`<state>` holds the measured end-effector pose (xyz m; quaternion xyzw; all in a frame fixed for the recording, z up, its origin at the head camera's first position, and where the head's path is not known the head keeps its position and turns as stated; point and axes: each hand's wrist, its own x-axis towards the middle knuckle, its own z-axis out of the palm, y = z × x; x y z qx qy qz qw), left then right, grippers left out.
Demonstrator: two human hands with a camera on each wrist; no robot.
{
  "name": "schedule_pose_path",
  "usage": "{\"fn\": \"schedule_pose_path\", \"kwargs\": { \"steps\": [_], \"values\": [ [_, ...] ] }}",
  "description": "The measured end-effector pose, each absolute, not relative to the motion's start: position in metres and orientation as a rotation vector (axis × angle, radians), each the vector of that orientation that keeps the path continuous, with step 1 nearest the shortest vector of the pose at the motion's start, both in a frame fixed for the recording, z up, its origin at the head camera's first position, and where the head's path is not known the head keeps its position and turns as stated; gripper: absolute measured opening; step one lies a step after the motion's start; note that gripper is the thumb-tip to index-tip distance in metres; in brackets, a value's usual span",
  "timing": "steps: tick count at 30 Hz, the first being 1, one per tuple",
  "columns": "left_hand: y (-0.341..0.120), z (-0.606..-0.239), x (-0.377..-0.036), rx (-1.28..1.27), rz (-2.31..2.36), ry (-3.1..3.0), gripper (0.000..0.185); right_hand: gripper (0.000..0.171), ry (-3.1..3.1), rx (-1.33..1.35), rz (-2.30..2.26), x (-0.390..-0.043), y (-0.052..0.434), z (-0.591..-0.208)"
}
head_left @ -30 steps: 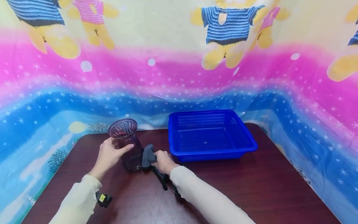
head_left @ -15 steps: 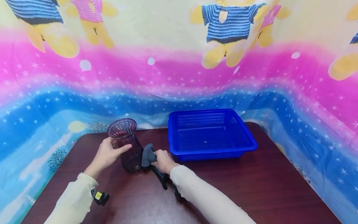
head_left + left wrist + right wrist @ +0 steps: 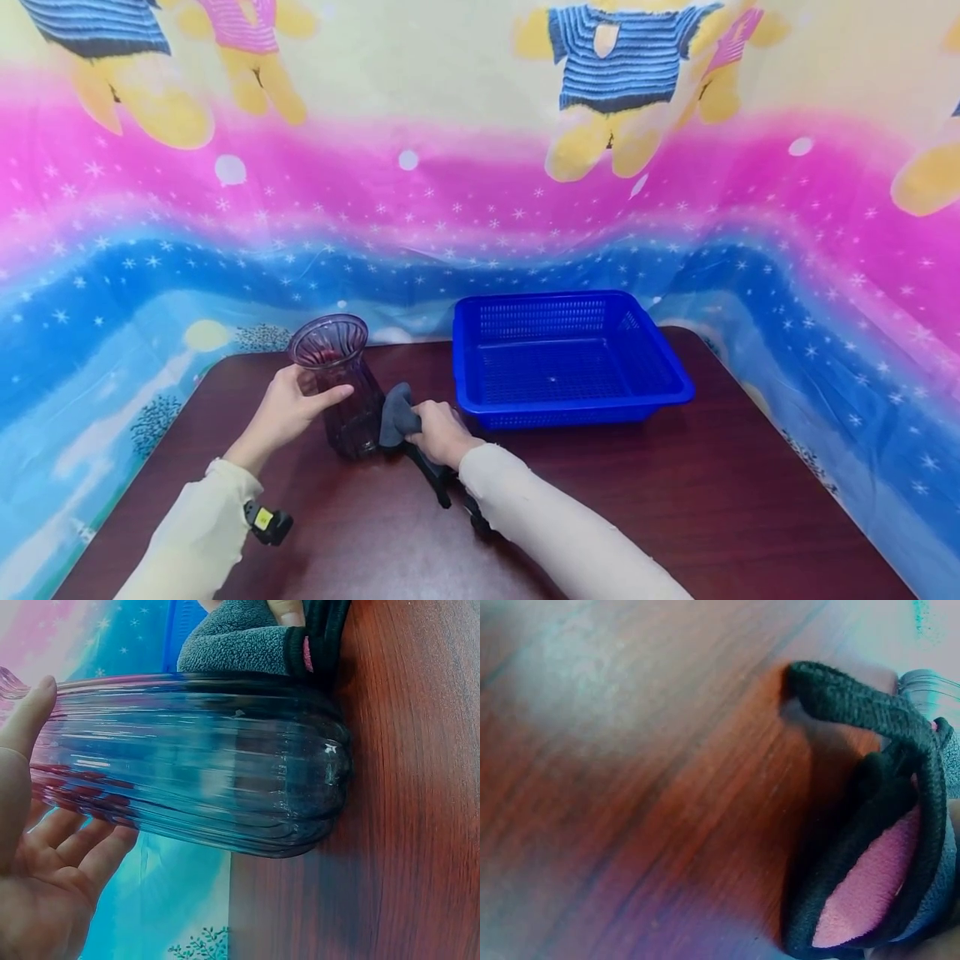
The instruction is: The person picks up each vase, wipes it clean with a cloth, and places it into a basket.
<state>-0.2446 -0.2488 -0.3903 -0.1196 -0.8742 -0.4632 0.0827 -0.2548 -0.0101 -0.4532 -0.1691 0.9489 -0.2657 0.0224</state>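
Observation:
A ribbed purple glass vase [image 3: 341, 383] stands upright on the dark wood table [image 3: 600, 517]. My left hand [image 3: 288, 410] grips the vase near its neck, thumb across the front; in the left wrist view the vase [image 3: 195, 761] fills the frame beside my palm [image 3: 45, 877]. My right hand [image 3: 438, 433] holds a grey cloth [image 3: 395, 417] pressed against the vase's lower side. The cloth [image 3: 240, 641] has a black edge and a pink inner face [image 3: 866, 889].
A blue plastic basket [image 3: 566, 358] with nothing in it stands at the back of the table, right of the vase. A colourful plastic sheet [image 3: 480, 167] hangs behind and round the table. Bare tabletop lies in front and to the right.
The left forearm has shifted slightly left and back. Vase, cloth and right hand stay almost where they were.

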Motion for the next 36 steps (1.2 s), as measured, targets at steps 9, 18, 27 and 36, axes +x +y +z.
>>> {"fn": "schedule_pose_path", "kwargs": {
  "steps": [9, 18, 27, 36],
  "values": [
    [-0.25, -0.39, -0.246, -0.342, -1.371, -2.626, 0.047, 0.028, 2.918, -0.542, -0.786, -0.256, -0.011, -0.449],
    [-0.248, -0.391, -0.247, -0.331, -1.38, -2.627, 0.046, 0.025, 2.922, -0.573, -0.838, -0.257, -0.01, -0.45],
    [-0.248, -0.393, -0.246, -0.303, -1.335, -2.661, 0.048, 0.013, 2.932, -0.617, -0.894, -0.255, -0.012, -0.447],
    [-0.25, -0.392, -0.246, -0.29, -1.319, -2.672, 0.049, 0.01, 2.94, -0.624, -0.905, -0.253, -0.017, -0.435]
  ]
}}
